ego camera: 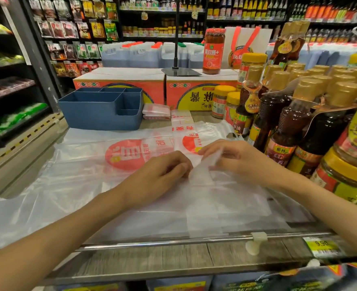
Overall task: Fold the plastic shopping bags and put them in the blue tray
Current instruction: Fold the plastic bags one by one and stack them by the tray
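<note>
Translucent plastic, a long folded strip of shopping bag [202, 198], runs down the middle of the frame towards the lower edge, lying over other bags spread flat [72, 169] on the surface [173, 257]. At its upper end, the left hand [163, 171] and right hand [234, 156] meet, the fingers of both curled and pinching the strip's tip, apparently turning over a first small fold.

In the upper left stands the blue tray [93, 116], and none of its visible compartments shows a bag. Just right of it lies a small stack of folded bags [156, 111], outside the tray. A further printed bag [184, 131] lies lengthwise above the hands.

By my judgement the task is at an early to middle point: this bag is narrowed but not folded small, several remain flat, and the tray has yet to be filled.
</note>
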